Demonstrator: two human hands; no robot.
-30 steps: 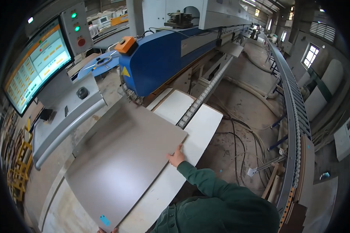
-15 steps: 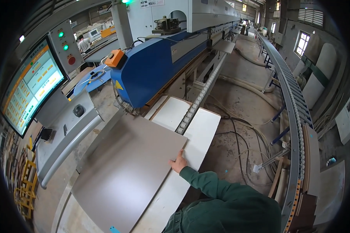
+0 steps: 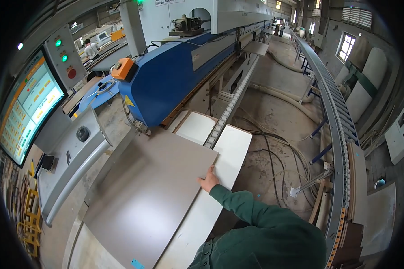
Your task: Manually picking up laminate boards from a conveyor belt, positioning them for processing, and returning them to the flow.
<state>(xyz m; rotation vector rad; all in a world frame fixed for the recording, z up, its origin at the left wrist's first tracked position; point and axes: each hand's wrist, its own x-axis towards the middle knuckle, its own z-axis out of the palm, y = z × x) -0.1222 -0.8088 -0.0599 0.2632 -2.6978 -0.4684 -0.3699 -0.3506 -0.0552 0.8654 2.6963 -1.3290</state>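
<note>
A large flat grey-brown panel [image 3: 155, 188] with a sheen lies on a white-topped infeed table [image 3: 234, 150]. Its far end reaches the front of a long blue and grey machine [image 3: 170, 80]. My right hand [image 3: 208, 180], in a dark green sleeve, is at the panel's right edge near the far right corner. The thumb lies on the top face and a finger points forward along the edge; the remaining fingers are hidden. A small blue sticker [image 3: 137, 263] marks the panel's near end. My left hand is out of the picture.
A lit touch screen [image 3: 29, 107] and a button panel [image 3: 64, 56] stand at the left, above a grey console [image 3: 72, 157]. A chain-like roller track [image 3: 231, 107] runs forward beside the machine. Cables [image 3: 273, 152] cross the floor. A roller conveyor [image 3: 332, 98] extends along the right.
The view has shifted slightly, so the machine and screen sit a little further left. My right hand keeps its place on the panel's edge, and any panel movement is too slight to tell.
</note>
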